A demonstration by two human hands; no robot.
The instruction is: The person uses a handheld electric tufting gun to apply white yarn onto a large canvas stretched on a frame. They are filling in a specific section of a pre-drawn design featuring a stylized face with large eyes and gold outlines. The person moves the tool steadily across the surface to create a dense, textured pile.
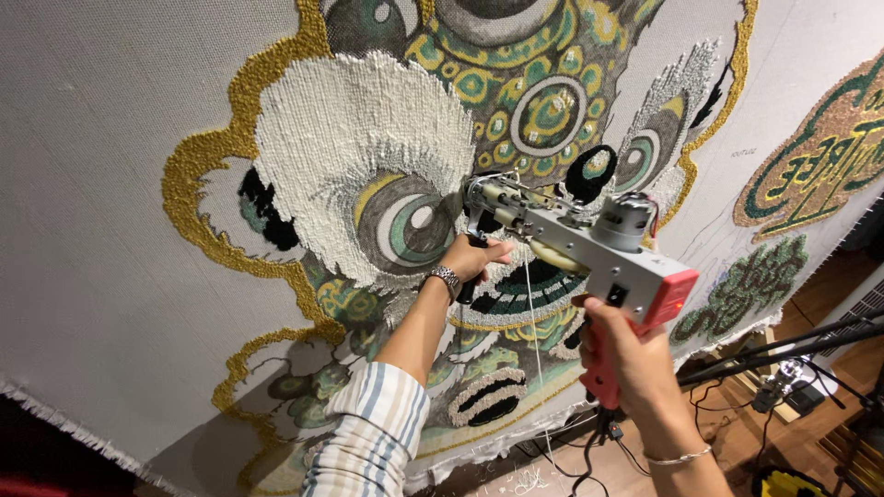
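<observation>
ahead: the stretched cloth [110, 184] stands as a wall right in front, tufted yarn raised on it; no way through.
between hands: the tufting gun [571, 239] bridges the gap from left hand [470, 258] to right hand [622, 354]; a thin yarn strand [532, 322] hangs there.
lower left: the striped sleeve [368, 433] fills the way up.
lower right: dark stand bars [783, 350] and floor cables [599, 451] crowd the floor.
free room: open air below the gun, between the forearms.

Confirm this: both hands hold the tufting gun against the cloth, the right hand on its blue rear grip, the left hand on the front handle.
Not quite. In the head view the rear grip held by the right hand is red, not blue. The rest stands: the left hand holds the front handle of the tufting gun against the cloth.
</observation>
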